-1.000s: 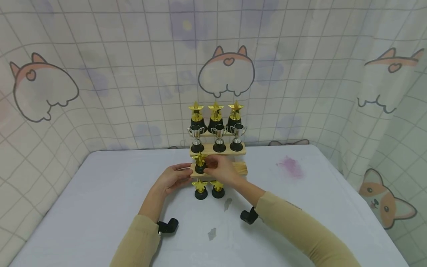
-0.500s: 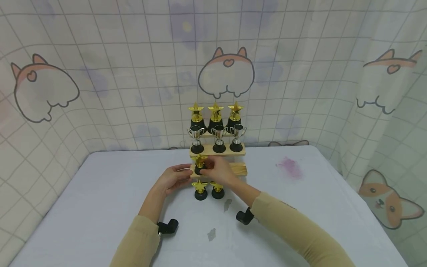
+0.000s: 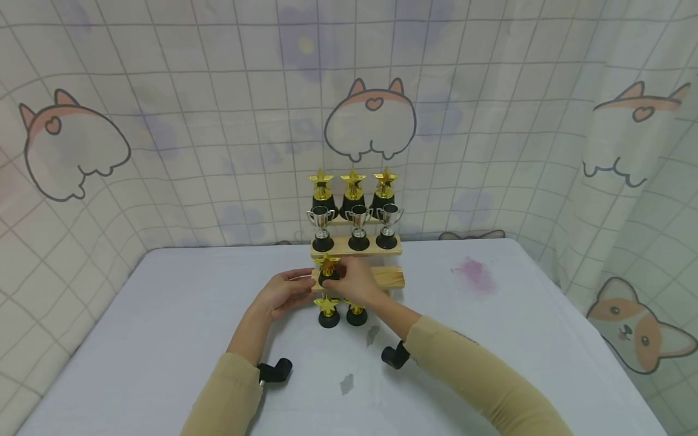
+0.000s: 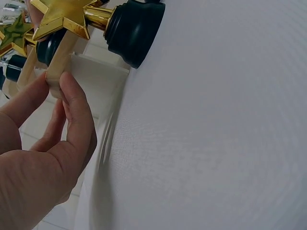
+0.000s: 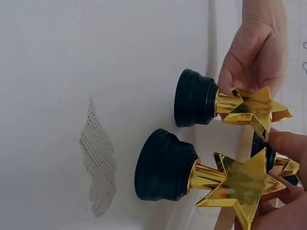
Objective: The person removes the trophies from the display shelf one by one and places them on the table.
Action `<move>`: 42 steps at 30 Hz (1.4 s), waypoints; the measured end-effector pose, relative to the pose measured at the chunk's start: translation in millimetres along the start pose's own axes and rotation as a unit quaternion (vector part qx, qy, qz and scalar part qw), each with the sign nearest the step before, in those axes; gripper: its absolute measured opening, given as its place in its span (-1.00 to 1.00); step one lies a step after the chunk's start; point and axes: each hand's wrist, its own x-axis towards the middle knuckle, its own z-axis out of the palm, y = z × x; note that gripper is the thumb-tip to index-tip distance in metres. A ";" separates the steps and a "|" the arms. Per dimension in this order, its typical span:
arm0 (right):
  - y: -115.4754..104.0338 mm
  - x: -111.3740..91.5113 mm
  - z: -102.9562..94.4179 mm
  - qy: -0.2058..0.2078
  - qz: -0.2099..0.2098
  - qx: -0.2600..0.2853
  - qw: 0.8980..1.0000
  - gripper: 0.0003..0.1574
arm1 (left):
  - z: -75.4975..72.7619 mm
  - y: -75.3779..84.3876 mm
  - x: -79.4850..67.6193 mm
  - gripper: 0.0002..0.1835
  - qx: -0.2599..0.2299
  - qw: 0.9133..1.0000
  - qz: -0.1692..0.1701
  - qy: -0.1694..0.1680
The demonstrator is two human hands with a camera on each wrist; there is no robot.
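Observation:
My right hand [image 3: 357,281] holds a gold star trophy [image 3: 328,264] with a black base at the left end of the lowest wooden shelf [image 3: 389,277]. That trophy is partly hidden by the fingers. My left hand [image 3: 278,293] pinches the left end of the same shelf; in the left wrist view its thumb and fingertips meet the board edge [image 4: 58,67]. Standing on the table in front of the shelf are two more star trophies, the left one [image 3: 328,312] and the right one [image 3: 356,316], close below my right hand.
Behind, silver cup trophies [image 3: 358,227] line the middle shelf [image 3: 340,244]. Taller gold star trophies [image 3: 352,194] stand on the tier above. A white cloth covers the table [image 3: 180,339], with grey patches and a pink stain [image 3: 475,274]. A patterned curtain [image 3: 229,121] hangs behind.
My right wrist and forearm have shifted a little to the left, with the hand still on the trophy, which has barely moved. My left hand has stayed at the shelf end.

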 end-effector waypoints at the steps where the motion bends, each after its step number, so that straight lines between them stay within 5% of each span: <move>1: -0.2 0.1 0.4 0.001 0.002 -0.002 1.000 -0.47 | 0.0 -0.2 0.2 -0.39 0.000 1.000 0.000 -0.001; 42: 9.4 -24.7 -33.8 0.029 -0.004 -0.011 1.000 -0.45 | 2.0 -0.3 -0.3 -0.39 -0.004 1.000 -0.002 0.012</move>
